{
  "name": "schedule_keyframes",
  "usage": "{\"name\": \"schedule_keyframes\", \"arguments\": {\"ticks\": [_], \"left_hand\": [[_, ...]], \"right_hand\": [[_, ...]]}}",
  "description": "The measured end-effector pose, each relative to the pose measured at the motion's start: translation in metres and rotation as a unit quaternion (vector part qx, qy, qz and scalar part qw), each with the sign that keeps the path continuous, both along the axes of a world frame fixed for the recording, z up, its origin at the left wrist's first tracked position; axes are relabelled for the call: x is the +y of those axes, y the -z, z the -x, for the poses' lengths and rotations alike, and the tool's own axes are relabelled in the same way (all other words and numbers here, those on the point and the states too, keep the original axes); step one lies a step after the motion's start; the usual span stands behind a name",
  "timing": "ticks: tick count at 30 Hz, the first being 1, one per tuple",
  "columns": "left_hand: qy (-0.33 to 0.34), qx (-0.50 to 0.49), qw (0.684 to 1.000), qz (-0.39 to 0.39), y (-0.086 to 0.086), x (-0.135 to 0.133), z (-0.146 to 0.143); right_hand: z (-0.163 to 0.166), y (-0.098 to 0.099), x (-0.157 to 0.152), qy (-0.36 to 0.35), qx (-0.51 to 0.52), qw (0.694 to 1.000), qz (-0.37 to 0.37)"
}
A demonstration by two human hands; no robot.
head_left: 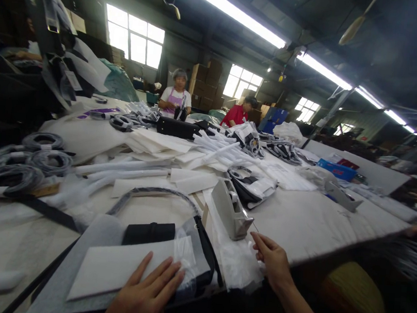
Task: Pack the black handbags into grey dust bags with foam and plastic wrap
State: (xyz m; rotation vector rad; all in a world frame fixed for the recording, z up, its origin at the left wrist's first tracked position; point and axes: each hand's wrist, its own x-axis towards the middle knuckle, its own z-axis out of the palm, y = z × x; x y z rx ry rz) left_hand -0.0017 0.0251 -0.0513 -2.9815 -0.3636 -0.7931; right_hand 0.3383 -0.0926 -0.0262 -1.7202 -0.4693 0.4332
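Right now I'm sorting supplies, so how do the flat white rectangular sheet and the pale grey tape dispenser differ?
The flat white rectangular sheet is thin; the pale grey tape dispenser is bulky. The sheet lies under the left hand; the dispenser stands near the right hand. Both are pale.

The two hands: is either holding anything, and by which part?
The left hand grips nothing; it lies spread on a white sheet. The right hand looks pinched beside the tape dispenser, but anything in it is too small to tell.

The left hand (149, 292) lies palm-down, fingers slightly spread; the right hand (274, 262) pinches its fingertips together.
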Motion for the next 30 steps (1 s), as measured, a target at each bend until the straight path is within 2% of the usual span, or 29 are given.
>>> {"name": "schedule_keyframes", "arguments": {"ticks": [3,5,6,8,9,11,14,17,21,23,30], "left_hand": [[-0.001,0.01,1.0,0.015,-0.004,-0.002,0.001],[-0.005,0.022,0.999,0.037,-0.006,-0.005,0.001],[-0.005,0.034,0.998,0.053,-0.007,-0.006,0.001],[-0.005,0.068,0.993,0.096,-0.011,-0.007,0.0],[-0.003,0.085,0.989,0.119,-0.013,-0.008,0.0],[-0.002,0.115,0.98,0.16,-0.017,-0.008,-0.001],[0.003,0.12,0.973,0.198,-0.02,-0.007,0.0],[0.016,0.1,0.969,0.227,-0.018,-0.006,0.001],[0.024,0.085,0.966,0.244,-0.016,-0.005,0.003],[0.025,0.086,0.966,0.244,-0.017,-0.004,0.002],[0.032,0.078,0.973,0.216,-0.015,-0.003,-0.001]], "right_hand": [[0.01,-0.027,-0.017,-0.082,-0.076,0.993,0.044],[0.022,-0.052,-0.021,-0.211,-0.15,0.963,0.081],[0.029,-0.065,-0.019,-0.295,-0.196,0.93,0.1],[0.046,-0.088,-0.009,-0.459,-0.27,0.836,0.13],[0.056,-0.097,0.0,-0.522,-0.291,0.79,0.139],[0.076,-0.11,0.02,-0.597,-0.309,0.724,0.154],[0.099,-0.112,0.054,-0.653,-0.342,0.652,0.18],[0.111,-0.102,0.084,-0.697,-0.366,0.583,0.2],[0.118,-0.092,0.112,-0.712,-0.424,0.501,0.25],[0.122,-0.093,0.122,-0.709,-0.45,0.475,0.265],[0.132,-0.098,0.134,-0.705,-0.49,0.413,0.303]]}}
